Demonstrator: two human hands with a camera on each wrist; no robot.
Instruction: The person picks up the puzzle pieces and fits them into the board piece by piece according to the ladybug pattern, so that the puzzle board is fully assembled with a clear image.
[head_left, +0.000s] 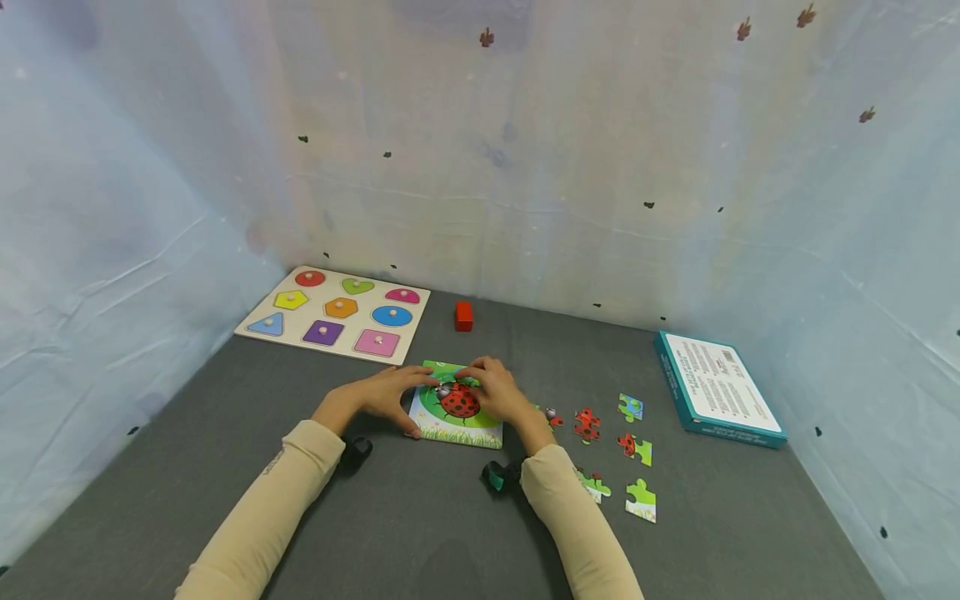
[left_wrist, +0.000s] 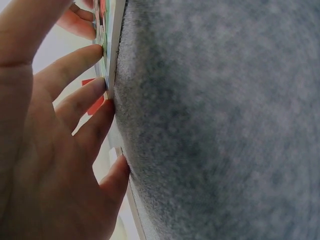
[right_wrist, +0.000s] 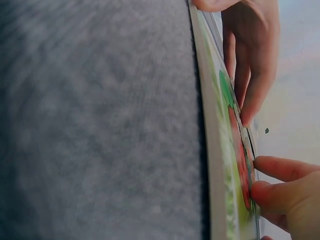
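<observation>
A square ladybug puzzle board [head_left: 457,434] lies on the grey table between both hands. My left hand [head_left: 386,394] spans its left side with fingers extended, fingertips over the upper left and thumb at the lower left edge. In the left wrist view those straight fingers [left_wrist: 95,89] touch the board's edge. My right hand [head_left: 495,390] reaches over the upper right. Its bent forefinger and thumb [right_wrist: 265,194] pinch a puzzle piece low at the picture's surface, mostly hidden by the fingers. The printed red ladybug [head_left: 459,402] shows between the hands.
Several loose puzzle pieces, including a ladybug piece [head_left: 587,425] and a green corner piece [head_left: 641,501], lie right of the board. A shape-knob board [head_left: 352,325] is at back left, a red block [head_left: 463,317] behind, a teal box [head_left: 722,387] at far right. Curtains enclose the table.
</observation>
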